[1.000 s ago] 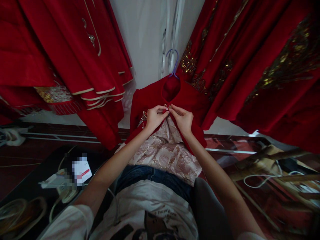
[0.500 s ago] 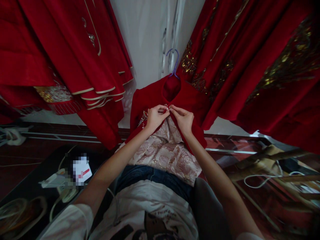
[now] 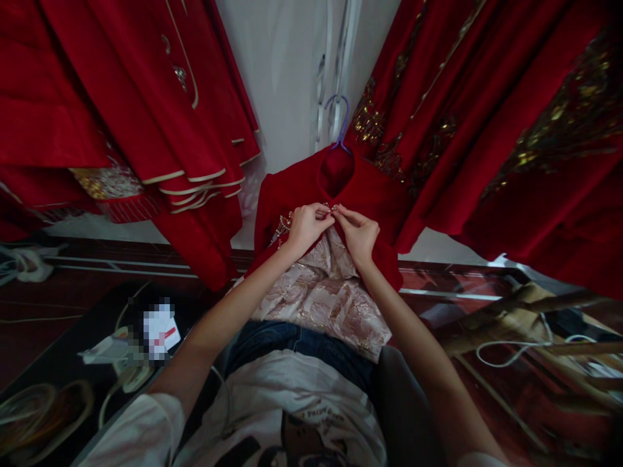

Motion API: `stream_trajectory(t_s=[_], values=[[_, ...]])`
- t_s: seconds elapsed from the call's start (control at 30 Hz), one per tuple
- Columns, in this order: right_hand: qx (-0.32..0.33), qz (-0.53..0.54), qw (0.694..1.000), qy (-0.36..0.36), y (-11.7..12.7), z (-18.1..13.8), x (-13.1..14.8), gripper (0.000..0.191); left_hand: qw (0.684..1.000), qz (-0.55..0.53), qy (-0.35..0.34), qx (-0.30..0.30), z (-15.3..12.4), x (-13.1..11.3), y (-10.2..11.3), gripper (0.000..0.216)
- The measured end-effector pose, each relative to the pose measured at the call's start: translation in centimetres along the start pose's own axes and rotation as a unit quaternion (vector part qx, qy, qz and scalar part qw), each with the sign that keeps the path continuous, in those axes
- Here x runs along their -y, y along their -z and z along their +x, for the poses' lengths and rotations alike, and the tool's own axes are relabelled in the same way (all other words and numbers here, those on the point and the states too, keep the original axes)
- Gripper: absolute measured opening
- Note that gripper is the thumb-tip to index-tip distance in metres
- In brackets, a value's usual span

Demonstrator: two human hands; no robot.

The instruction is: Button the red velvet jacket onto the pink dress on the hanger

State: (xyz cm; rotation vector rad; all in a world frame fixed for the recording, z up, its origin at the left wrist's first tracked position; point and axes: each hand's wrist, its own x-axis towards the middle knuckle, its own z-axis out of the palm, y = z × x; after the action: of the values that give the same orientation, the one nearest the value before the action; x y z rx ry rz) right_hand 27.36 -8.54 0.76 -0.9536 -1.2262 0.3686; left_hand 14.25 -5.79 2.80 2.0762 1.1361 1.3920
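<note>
Barely shifted since half a second ago, with left hand (image 3: pixel 307 228) a touch nearer to right hand (image 3: pixel 359 236). Pinching narrowly with both, thumbs against fingertips, at front edges of red jacket (image 3: pixel 374 202), just below collar; cannot make out any small piece between fingertips. Spread open before the lap on purple hanger (image 3: pixel 341 136), showing pale brocade cloth (image 3: pixel 318 298) beneath. Reaching forward, forearms converging, wrists bent inward.
</note>
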Motion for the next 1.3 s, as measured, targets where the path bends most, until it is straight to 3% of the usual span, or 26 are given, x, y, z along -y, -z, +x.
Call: stream_trajectory(t_s=[0.3, 0.77, 1.07, 1.3], values=[[-0.002, 0.002, 1.0, -0.021, 0.0, 0.0, 0.1, 0.027, 0.993, 0.108, -0.036, 0.039, 1.0, -1.2, 0.6, 0.005], [-0.019, 0.034, 0.999, -0.006, -0.3, -0.1, -0.4, 0.027, 0.982, 0.152, -0.069, 0.084, 1.8, -1.2, 0.9, 0.007], [-0.008, 0.033, 0.999, -0.012, 0.0, -0.1, -0.2, 0.028, 0.938, 0.285, -0.119, 0.158, 2.3, -3.1, 2.3, 0.008], [-0.007, 0.027, 0.999, -0.029, 0.2, 0.1, -0.2, 0.029, 0.949, 0.235, -0.129, 0.166, 2.3, -3.0, 2.6, 0.012]])
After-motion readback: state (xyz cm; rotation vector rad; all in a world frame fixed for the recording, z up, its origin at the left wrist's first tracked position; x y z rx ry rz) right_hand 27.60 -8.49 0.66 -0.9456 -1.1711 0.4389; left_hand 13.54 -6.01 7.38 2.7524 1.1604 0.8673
